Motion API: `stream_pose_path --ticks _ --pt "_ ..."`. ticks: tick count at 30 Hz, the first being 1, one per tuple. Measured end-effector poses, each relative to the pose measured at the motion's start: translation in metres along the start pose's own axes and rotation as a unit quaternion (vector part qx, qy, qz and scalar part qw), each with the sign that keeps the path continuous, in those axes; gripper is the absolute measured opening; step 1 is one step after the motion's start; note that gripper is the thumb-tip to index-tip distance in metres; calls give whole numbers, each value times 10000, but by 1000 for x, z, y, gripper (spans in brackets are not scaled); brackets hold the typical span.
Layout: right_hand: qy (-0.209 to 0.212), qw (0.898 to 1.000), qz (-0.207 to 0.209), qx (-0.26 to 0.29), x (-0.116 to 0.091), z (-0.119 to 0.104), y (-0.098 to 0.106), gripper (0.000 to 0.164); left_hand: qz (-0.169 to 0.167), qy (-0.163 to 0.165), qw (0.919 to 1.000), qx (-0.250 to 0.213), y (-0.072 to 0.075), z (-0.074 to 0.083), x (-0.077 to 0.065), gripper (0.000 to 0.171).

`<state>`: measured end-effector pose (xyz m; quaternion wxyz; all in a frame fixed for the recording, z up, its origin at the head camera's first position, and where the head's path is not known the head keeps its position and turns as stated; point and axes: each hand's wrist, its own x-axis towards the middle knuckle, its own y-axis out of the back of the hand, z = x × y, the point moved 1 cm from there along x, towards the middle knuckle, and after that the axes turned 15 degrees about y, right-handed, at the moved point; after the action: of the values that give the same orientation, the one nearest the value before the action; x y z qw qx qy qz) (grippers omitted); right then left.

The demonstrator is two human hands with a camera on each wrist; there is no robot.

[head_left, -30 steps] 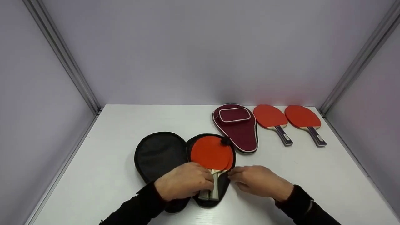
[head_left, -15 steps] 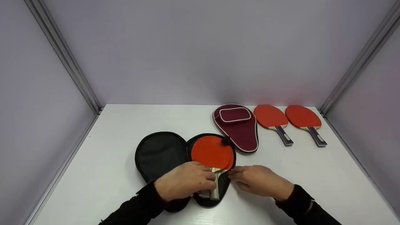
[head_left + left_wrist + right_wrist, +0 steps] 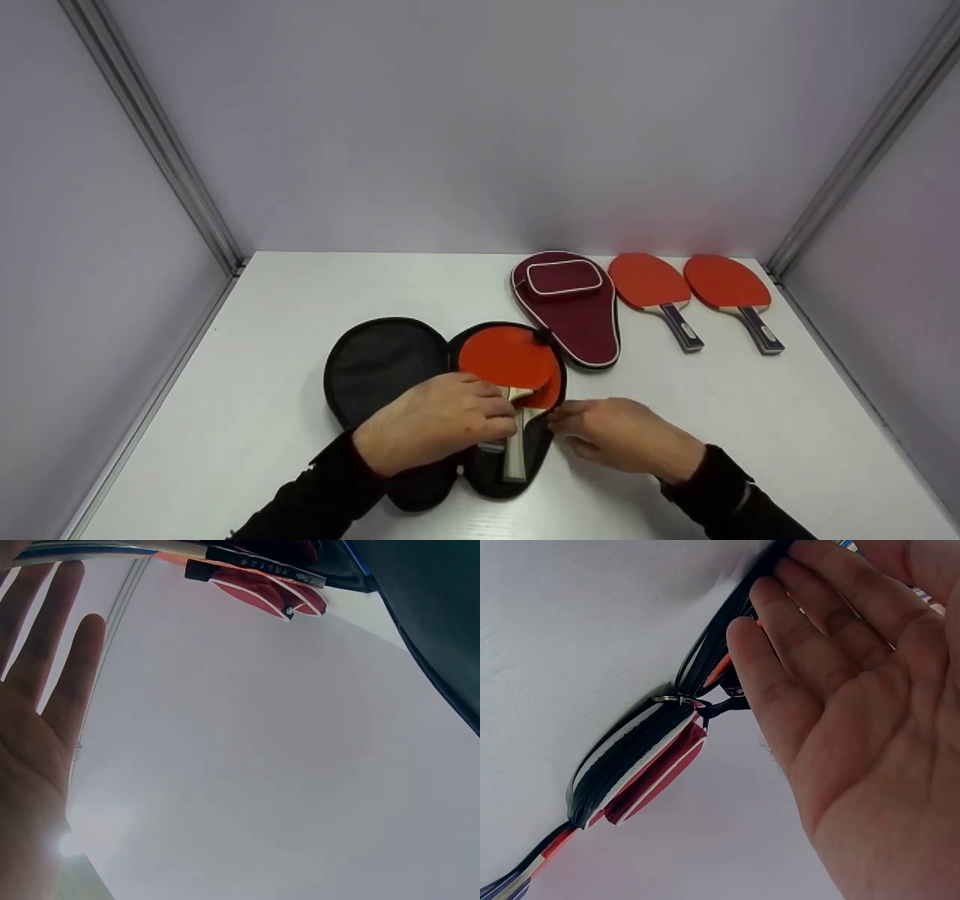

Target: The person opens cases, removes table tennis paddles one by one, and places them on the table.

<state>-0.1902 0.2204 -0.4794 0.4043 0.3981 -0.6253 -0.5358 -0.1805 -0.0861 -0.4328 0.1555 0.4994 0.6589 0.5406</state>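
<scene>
A black paddle case (image 3: 394,360) lies unfolded on the table, two halves side by side. In its right half two red table tennis paddles overlap. My left hand (image 3: 442,420) holds the upper paddle (image 3: 502,356) by the handle, mostly hidden under the fingers. The lower paddle (image 3: 515,450) shows its pale handle beside them. In the left wrist view several fingers (image 3: 67,652) stand straight. My right hand (image 3: 619,435) rests on the table, fingertips touching the case's right edge; in the right wrist view its fingers (image 3: 780,637) look nearly straight along that rim.
A maroon paddle case (image 3: 585,322) with white piping lies behind, touching the black case's upper right. Two more red paddles (image 3: 649,281) with dark handles lie at the back right. Pale walls (image 3: 480,127) close off the back and sides of the white table (image 3: 225,420).
The upper paddle has shifted away from me along with my left hand, baring more of the lower paddle's red face. My right hand has stayed at the case edge.
</scene>
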Motion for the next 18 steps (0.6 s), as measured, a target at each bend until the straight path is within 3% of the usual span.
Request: stream_pose_path --ticks 11,18 --pt "-22 10000 -47 -37 -1 0 -1 27 126 261 9996 35 7 -10 -1 17" --pt "29 10000 7 -48 -1 0 -1 27 215 686 9972 187 11 -15 -1 20"
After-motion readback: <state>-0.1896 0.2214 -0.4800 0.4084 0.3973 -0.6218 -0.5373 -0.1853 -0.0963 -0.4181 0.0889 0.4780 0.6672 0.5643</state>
